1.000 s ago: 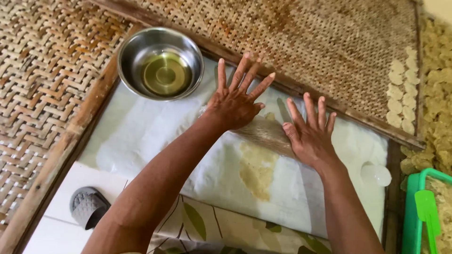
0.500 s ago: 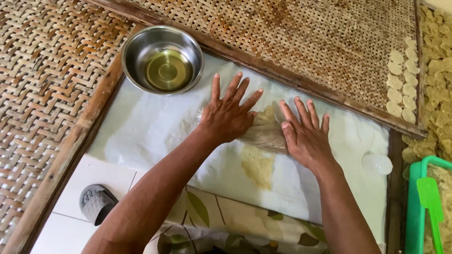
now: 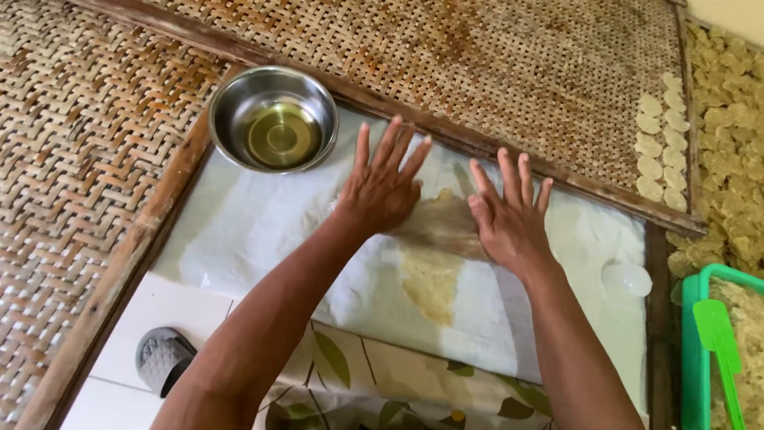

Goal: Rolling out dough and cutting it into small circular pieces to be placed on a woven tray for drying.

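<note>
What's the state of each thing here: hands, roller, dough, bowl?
left hand: flat, fingers spread, pressing on the rolling pin
right hand: flat, fingers spread, on the rolling pin
rolling pin: lying across the white sheet
dough: flattened thin
steel bowl: upright, holding oil

Free white sheet (image 3: 263,239) left of hands — steel bowl (image 3: 273,118) upper left, wood frame (image 3: 557,179) just beyond fingertips.

Woven bamboo mats (image 3: 95,159), white tiles (image 3: 159,318)
</note>
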